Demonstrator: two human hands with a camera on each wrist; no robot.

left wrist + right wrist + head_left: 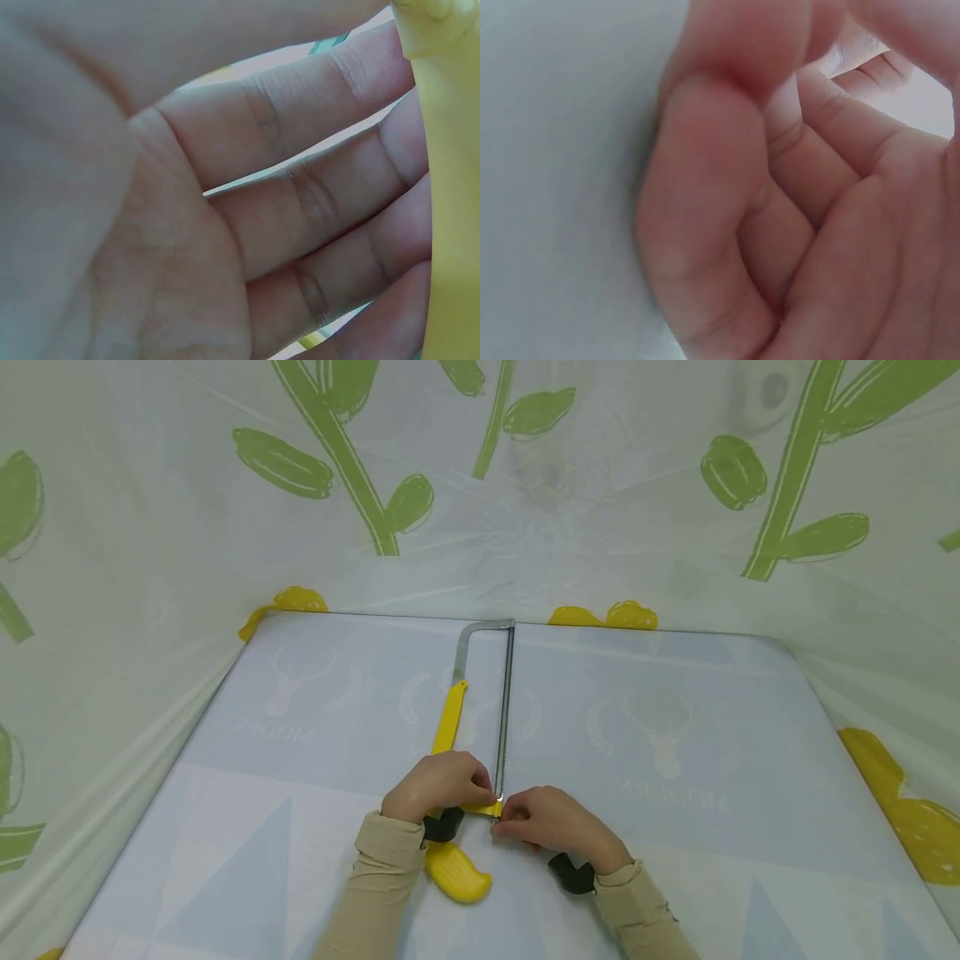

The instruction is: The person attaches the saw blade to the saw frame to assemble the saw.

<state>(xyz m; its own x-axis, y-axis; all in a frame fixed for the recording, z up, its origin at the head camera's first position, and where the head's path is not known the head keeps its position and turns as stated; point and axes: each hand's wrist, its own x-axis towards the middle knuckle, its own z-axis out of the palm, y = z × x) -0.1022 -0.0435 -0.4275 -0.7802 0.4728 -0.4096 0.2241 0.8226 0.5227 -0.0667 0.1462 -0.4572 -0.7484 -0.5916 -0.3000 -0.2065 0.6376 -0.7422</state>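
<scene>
A hacksaw (448, 718) lies lengthwise on the table, its silver bow at the far end and its yellow handle (459, 875) toward me. The thin blade (506, 710) runs along its right side. My left hand (438, 783) holds the yellow near part of the frame, thumb and forefinger pinching by the blade's near end. In the left wrist view, its fingertips rest against the yellow frame (457, 187). Below that corner, my right hand (553, 817) pinches at the small metal adjusting nut (495, 821). The right wrist view shows curled fingers (705, 187) hiding the nut.
A pale blue and white patterned cloth covers the table (667, 693). A white curtain (600, 510) with green leaves hangs behind and along both sides. Black wrist cameras sit under the left wrist and the right wrist, close to the table.
</scene>
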